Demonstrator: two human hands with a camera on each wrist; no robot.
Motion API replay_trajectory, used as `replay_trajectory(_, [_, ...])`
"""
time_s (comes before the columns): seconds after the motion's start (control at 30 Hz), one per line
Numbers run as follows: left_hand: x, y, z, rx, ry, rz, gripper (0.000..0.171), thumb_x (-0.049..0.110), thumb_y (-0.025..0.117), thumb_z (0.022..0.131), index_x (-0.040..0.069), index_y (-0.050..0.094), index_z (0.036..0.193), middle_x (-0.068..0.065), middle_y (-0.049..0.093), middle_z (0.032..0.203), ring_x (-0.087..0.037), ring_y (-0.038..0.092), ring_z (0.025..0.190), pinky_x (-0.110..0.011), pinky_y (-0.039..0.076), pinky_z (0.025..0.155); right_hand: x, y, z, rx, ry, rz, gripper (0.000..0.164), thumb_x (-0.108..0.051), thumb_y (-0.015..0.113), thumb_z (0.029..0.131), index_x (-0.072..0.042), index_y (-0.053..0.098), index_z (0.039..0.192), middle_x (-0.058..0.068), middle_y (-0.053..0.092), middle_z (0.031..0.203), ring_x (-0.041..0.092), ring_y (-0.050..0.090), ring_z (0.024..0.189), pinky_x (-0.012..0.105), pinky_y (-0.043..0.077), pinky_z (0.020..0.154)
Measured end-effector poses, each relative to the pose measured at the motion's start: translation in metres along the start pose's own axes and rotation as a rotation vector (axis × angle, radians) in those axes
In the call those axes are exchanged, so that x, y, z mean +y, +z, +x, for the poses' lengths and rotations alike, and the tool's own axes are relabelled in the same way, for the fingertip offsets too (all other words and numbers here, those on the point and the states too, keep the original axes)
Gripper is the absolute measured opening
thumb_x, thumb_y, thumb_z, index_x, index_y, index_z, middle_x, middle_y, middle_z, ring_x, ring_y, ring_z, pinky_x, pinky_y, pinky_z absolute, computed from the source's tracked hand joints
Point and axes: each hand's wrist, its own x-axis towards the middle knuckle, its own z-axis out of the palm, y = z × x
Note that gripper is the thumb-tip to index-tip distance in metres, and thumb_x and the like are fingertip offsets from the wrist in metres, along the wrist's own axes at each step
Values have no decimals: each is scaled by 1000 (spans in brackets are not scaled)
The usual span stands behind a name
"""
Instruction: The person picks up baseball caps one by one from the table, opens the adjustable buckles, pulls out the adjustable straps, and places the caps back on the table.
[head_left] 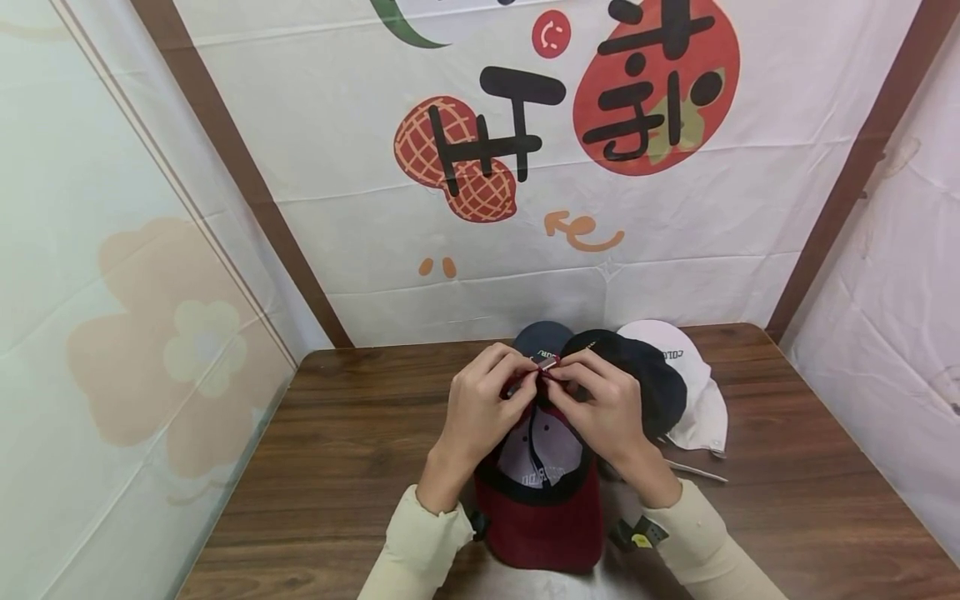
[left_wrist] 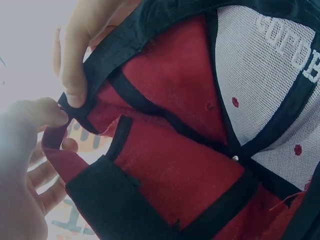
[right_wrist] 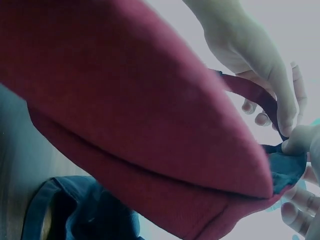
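Observation:
A dark red baseball cap [head_left: 542, 533] stands upside down on the table, brim toward me and its inside showing. Letters are embroidered at the front, and the left wrist view shows pale mesh [left_wrist: 245, 60] beside red panels. At the back, both hands meet at the cap's narrow strap [left_wrist: 70, 162] around a small metal buckle [head_left: 548, 363]. My left hand [head_left: 483, 404] pinches the strap on the buckle's left side between thumb and fingers. From the right, my right hand [head_left: 603, 408] pinches the other side. Fingertips hide part of the buckle.
Behind the hands lie a navy cap [head_left: 542, 335], a black cap [head_left: 660, 383] and a white cap [head_left: 701, 392], partly overlapping. A thin white stick [head_left: 701, 472] lies on the wooden table [head_left: 352, 467] at the right. A printed cloth wall [head_left: 360, 250] rises behind the table.

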Motion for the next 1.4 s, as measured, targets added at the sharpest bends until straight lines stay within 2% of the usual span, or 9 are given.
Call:
replay_trajectory(0.37, [-1,0,0,16,5,-1,6,7,76,94,12,78,97,0,72,97,-13,66,82,-28,56,67,1,1,0,11,1,-8,8,-2,82,82,-9,80,85,3,74,90,12,66,63,24,53,58])
replay_trajectory(0.8, [-1,-2,0,22,7,2,7,7,77,93,12,79,97,0,72,97,-14,68,85,-29,57,69,1,2,0,16,0,-21,7,-3,81,82,-9,80,83,3,74,89,12,65,62,24,53,57])
replay_trajectory(0.97, [-2,-4,0,26,4,2,7,6,76,94,12,78,97,-1,72,97,-13,66,80,-28,56,66,2,0,0,14,3,-19,6,-3,80,83,-9,80,84,3,73,89,12,66,62,25,53,56])
replay_trajectory(1.23, [-12,-20,2,123,-69,-44,7,1,72,92,7,75,94,-3,67,90,-13,58,69,-25,51,60,12,-9,2,75,12,-57,10,1,81,79,-8,79,81,2,74,88,11,63,60,23,48,55])
replay_trajectory(1.4, [-15,-23,0,124,-101,-60,8,0,74,92,7,74,97,-4,66,90,-14,59,70,-26,53,62,15,-11,1,68,20,-49,8,-1,80,81,-9,80,84,2,74,88,11,63,61,21,47,57])
